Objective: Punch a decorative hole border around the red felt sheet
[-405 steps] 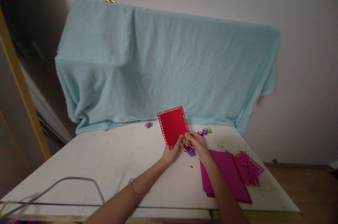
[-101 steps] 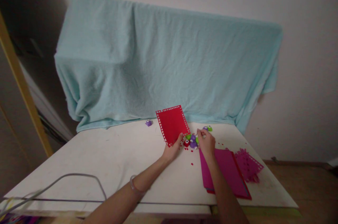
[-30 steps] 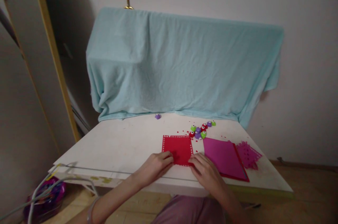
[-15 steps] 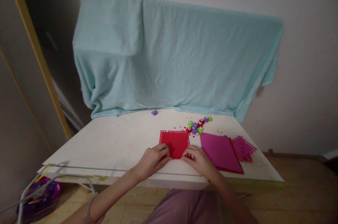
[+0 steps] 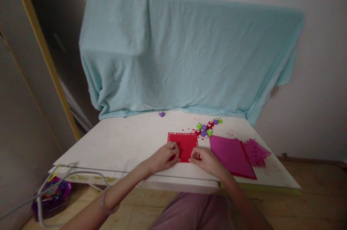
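Note:
A square red sheet [image 5: 187,147] lies flat on the white table [image 5: 116,147], with small holes punched along its far edge and sides. My left hand [image 5: 166,156] rests over its near left part, thumb and curled fingers closed at the near edge. At the near right corner my right hand [image 5: 206,159] has thumb and forefinger pinched on the same edge. Both hands partly cover the sheet's sides. Beyond its far right corner stand several small purple, green and red eye-topped pieces [image 5: 204,129], with tiny red paper bits scattered around.
A stack of sheets with magenta on top [image 5: 230,154] lies right of my right hand. Past it is a heavily punched magenta sheet [image 5: 256,151]. One purple piece [image 5: 161,113] stands by the light-blue cloth [image 5: 189,53] at the back. A grey cable [image 5: 81,173] crosses the left front edge.
The whole view has shifted slightly, so things appear farther right. My left hand's fingers have curled in more at the sheet's near edge. My right hand stays at the near right corner.

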